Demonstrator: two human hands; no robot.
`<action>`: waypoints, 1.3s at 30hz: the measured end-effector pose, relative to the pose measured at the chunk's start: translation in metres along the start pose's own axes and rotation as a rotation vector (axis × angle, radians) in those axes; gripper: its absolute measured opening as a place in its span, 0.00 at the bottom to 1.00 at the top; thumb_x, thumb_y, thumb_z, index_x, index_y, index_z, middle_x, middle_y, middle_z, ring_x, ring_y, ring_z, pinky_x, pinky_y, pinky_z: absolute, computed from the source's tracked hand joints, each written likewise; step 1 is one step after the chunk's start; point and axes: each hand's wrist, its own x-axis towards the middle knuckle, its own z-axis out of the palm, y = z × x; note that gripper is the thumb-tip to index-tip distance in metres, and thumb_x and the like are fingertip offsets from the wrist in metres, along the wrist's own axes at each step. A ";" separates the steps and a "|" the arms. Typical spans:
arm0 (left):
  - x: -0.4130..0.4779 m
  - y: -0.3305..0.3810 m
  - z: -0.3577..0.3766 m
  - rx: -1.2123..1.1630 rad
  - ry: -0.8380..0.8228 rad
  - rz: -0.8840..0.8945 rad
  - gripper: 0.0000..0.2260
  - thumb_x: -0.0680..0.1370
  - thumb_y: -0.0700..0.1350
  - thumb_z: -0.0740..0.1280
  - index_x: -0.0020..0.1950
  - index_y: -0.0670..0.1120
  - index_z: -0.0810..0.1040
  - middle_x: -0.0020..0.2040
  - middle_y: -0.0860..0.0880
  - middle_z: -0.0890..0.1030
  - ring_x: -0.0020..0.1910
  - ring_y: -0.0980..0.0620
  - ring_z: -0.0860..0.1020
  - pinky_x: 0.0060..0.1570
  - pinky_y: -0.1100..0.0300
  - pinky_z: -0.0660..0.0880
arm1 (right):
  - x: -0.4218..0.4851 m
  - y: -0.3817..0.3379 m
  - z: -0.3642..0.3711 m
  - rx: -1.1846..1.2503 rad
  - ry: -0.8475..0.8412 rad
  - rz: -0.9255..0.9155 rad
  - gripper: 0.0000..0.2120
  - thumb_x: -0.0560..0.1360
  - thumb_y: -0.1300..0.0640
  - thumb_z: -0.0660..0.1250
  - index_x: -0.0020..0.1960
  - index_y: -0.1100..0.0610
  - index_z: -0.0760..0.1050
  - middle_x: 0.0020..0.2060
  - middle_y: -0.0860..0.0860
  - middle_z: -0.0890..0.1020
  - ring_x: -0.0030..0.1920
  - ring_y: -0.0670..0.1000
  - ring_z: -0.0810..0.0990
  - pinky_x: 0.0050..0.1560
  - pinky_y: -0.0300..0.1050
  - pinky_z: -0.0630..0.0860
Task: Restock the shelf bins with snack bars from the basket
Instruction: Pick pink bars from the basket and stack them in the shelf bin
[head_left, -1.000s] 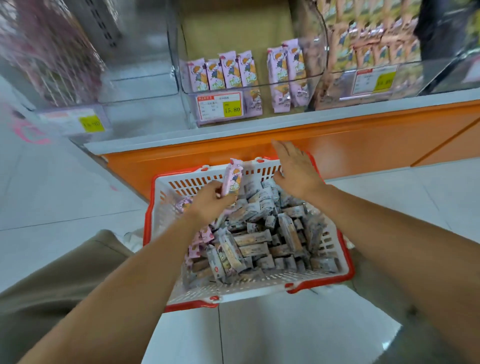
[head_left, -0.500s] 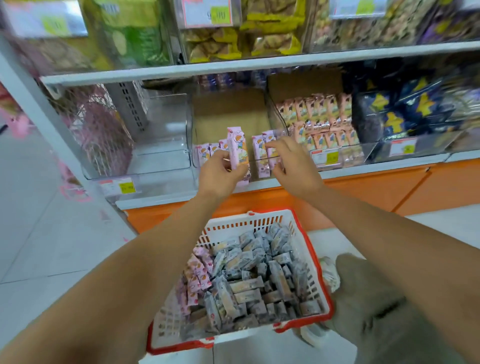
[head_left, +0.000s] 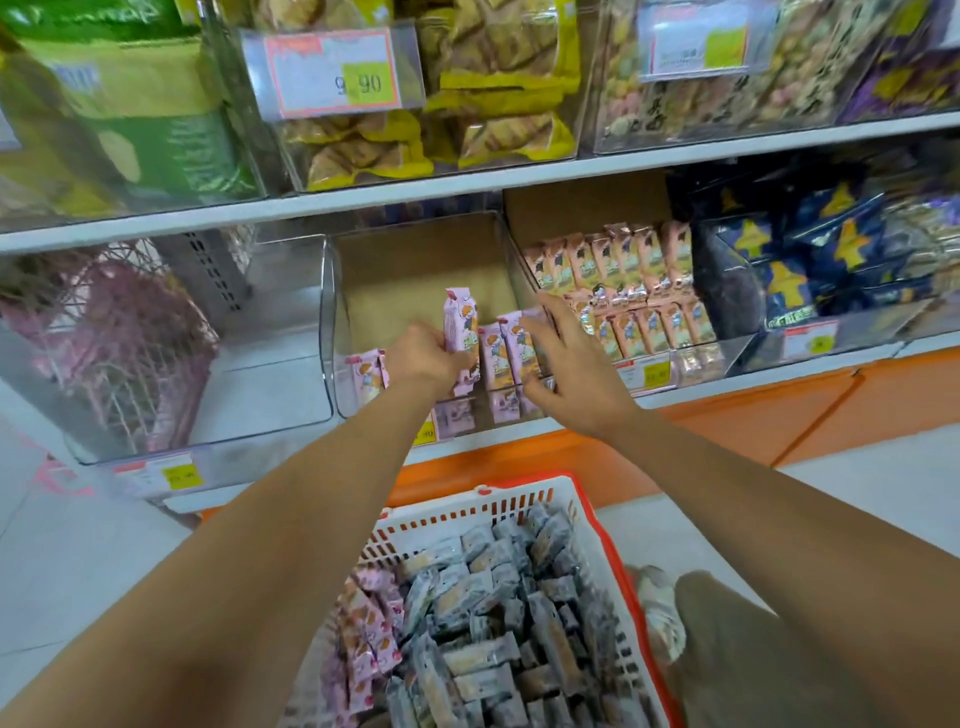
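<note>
Left hand (head_left: 423, 358) grips pink bar (head_left: 461, 332); right hand (head_left: 569, 371) seemingly spread.

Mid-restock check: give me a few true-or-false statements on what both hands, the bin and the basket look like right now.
1. The left hand grips a pink-wrapped snack bar upright. True.
2. The right hand holds a bar too. False: its fingers are spread and hold nothing.
3. Pink bars already stand in the clear plastic bin with the cardboard liner. True.
4. The white plastic basket with a red rim holds only pink bars. False: most are grey-wrapped bars, with pink ones along its left side.
</note>
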 end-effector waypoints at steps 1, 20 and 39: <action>0.002 0.000 0.002 0.002 -0.005 -0.006 0.16 0.70 0.48 0.76 0.29 0.45 0.73 0.40 0.38 0.84 0.41 0.41 0.83 0.46 0.48 0.80 | -0.001 0.001 0.001 0.018 -0.001 -0.004 0.29 0.77 0.50 0.64 0.75 0.53 0.61 0.78 0.47 0.48 0.76 0.55 0.56 0.71 0.61 0.62; -0.003 -0.012 0.005 0.645 -0.015 0.318 0.22 0.79 0.48 0.64 0.73 0.55 0.68 0.66 0.43 0.64 0.67 0.44 0.62 0.60 0.51 0.68 | -0.002 0.004 0.009 0.018 0.014 0.012 0.26 0.77 0.49 0.61 0.74 0.53 0.64 0.78 0.45 0.46 0.77 0.56 0.56 0.70 0.60 0.62; -0.117 -0.140 0.006 0.385 0.093 0.461 0.07 0.76 0.42 0.62 0.51 0.47 0.77 0.48 0.47 0.80 0.46 0.44 0.77 0.41 0.54 0.71 | -0.082 -0.047 0.075 0.017 -0.141 -0.207 0.20 0.76 0.58 0.60 0.68 0.58 0.71 0.62 0.54 0.75 0.64 0.56 0.71 0.62 0.51 0.64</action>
